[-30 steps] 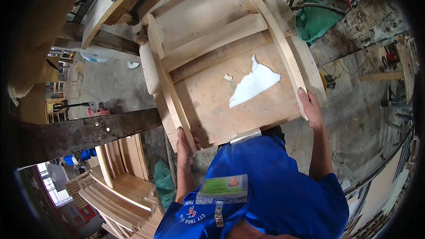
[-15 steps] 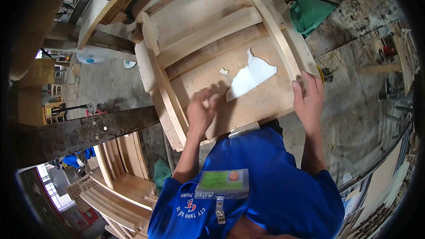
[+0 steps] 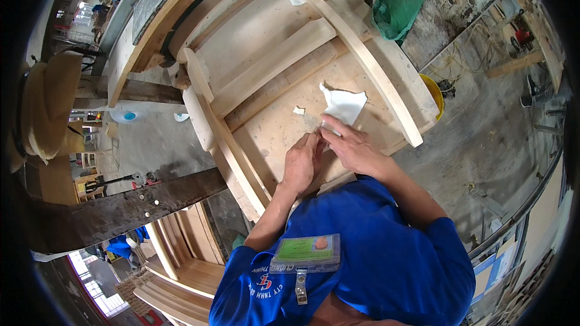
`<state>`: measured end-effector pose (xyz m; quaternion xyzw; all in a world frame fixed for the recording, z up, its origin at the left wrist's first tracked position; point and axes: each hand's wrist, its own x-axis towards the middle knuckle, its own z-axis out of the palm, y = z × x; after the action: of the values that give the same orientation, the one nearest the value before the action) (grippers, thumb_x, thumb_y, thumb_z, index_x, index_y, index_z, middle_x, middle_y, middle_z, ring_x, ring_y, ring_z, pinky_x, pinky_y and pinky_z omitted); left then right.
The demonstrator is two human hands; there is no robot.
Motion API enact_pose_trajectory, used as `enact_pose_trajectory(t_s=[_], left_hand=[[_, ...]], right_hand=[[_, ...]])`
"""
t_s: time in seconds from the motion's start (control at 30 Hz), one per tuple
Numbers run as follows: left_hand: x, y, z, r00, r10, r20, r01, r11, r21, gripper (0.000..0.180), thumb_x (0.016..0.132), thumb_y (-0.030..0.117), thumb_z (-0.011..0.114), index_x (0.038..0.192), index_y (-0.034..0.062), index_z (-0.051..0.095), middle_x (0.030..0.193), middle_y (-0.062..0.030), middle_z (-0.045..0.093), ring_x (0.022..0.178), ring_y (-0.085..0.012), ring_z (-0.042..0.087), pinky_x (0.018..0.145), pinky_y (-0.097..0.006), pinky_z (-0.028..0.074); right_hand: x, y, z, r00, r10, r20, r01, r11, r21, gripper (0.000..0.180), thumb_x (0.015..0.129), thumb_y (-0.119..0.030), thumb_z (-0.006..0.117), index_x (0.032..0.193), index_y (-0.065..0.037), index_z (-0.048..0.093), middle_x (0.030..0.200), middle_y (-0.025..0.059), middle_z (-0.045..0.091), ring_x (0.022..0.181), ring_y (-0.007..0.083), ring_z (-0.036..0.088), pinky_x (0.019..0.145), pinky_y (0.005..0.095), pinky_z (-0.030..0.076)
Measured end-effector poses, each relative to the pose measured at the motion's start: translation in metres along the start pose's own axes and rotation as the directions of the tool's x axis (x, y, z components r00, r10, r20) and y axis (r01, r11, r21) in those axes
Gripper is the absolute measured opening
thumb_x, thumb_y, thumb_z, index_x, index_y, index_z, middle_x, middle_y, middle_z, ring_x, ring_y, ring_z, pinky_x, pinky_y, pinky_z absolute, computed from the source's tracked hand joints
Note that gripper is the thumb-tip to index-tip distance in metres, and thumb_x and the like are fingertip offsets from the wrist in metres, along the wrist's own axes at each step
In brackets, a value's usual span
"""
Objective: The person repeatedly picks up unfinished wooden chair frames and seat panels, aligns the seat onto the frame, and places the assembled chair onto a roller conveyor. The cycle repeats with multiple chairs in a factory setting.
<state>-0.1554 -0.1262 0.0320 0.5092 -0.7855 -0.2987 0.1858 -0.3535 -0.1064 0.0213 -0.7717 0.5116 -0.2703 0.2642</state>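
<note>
A torn white sheet (image 3: 345, 104) with a jagged far edge lies on the pale wooden board (image 3: 266, 145). At its near edge both my hands meet, fingertips together. My left hand (image 3: 302, 162) is closed, its thumb and fingers pinched at the sheet's near left corner. My right hand (image 3: 352, 147) bends over the same corner, with the index finger along the sheet and the fingertips closed on it. What lies between the fingertips is mostly hidden. A small white scrap (image 3: 299, 110) lies apart, beyond my left hand.
A curved wooden chair frame (image 3: 380, 66) rests on the board, with a crossbar (image 3: 278, 66) beyond the sheet. A dark beam (image 3: 127, 205) runs at the left. Wooden parts (image 3: 187, 259) are stacked at lower left. A green bag (image 3: 396, 12) and yellow bucket (image 3: 432, 93) stand at the right.
My right hand has left the frame's right rail and come in to the white sheet. My left hand has moved right to meet it. The whole view has shifted slightly.
</note>
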Motion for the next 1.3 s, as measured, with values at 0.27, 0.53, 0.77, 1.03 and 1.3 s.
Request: enact_pose_trajectory(t_s=[0.27, 0.53, 0.77, 1.03, 1.3], left_hand=[[-0.006, -0.001, -0.010, 0.964, -0.264, 0.034, 0.266, 0.950, -0.161, 0.014, 0.102, 0.012, 0.064, 0.109, 0.0009, 0.068, 0.085, -0.0153, 0.071, 0.074, -0.0257, 0.070, 0.069, -0.036, 0.055], [0.035, -0.072, -0.016, 0.784, -0.620, -0.031, 0.426, 0.574, -0.699, 0.026, 0.108, 0.021, 0.056, 0.091, 0.0046, 0.067, 0.076, -0.0031, 0.068, 0.058, -0.0054, 0.054, 0.049, -0.022, 0.041], [0.160, -0.060, -0.089, 0.856, -0.479, -0.194, 0.218, 0.675, -0.704, 0.020, 0.105, 0.011, 0.059, 0.114, -0.0040, 0.069, 0.098, -0.0091, 0.068, 0.080, -0.0145, 0.066, 0.076, -0.031, 0.060], [0.363, -0.090, -0.069, 0.917, -0.389, -0.085, 0.170, 0.575, -0.800, 0.022, 0.100, 0.008, 0.067, 0.120, -0.0004, 0.065, 0.100, -0.0106, 0.071, 0.082, -0.0174, 0.069, 0.076, -0.033, 0.062], [0.514, -0.111, -0.063, 0.874, -0.454, -0.174, 0.119, 0.547, -0.829, 0.015, 0.091, 0.007, 0.077, 0.103, 0.0081, 0.068, 0.089, -0.0033, 0.068, 0.073, -0.0130, 0.064, 0.066, -0.029, 0.058]], right_hand=[[0.020, 0.005, 0.017, 0.998, -0.051, -0.039, 0.051, 0.999, 0.002, 0.013, 0.090, -0.011, 0.065, 0.101, -0.005, 0.061, 0.100, 0.0110, 0.062, 0.093, 0.0325, 0.069, 0.073, 0.0439, 0.059], [0.018, -0.017, -0.007, 0.966, -0.138, -0.220, 0.175, 0.971, 0.161, 0.013, 0.087, -0.003, 0.063, 0.100, -0.005, 0.063, 0.102, 0.0098, 0.065, 0.095, 0.0302, 0.069, 0.076, 0.0410, 0.060], [0.037, 0.024, -0.075, 0.941, 0.140, -0.309, -0.199, 0.966, -0.168, 0.068, 0.086, -0.011, 0.076, 0.149, -0.003, 0.049, 0.160, 0.0221, 0.032, 0.128, 0.0395, 0.050, 0.110, 0.0528, 0.041], [0.058, 0.086, -0.069, 0.832, 0.495, -0.251, -0.537, 0.832, -0.138, 0.078, 0.093, -0.034, 0.070, 0.157, -0.008, 0.034, 0.149, 0.0212, 0.044, 0.122, 0.0401, 0.058, 0.101, 0.0516, 0.050], [0.067, 0.087, -0.083, 0.799, 0.585, -0.138, -0.598, 0.796, -0.092, 0.080, 0.090, -0.028, 0.073, 0.155, -0.007, 0.033, 0.134, 0.0189, 0.056, 0.110, 0.0381, 0.064, 0.092, 0.0491, 0.053]])
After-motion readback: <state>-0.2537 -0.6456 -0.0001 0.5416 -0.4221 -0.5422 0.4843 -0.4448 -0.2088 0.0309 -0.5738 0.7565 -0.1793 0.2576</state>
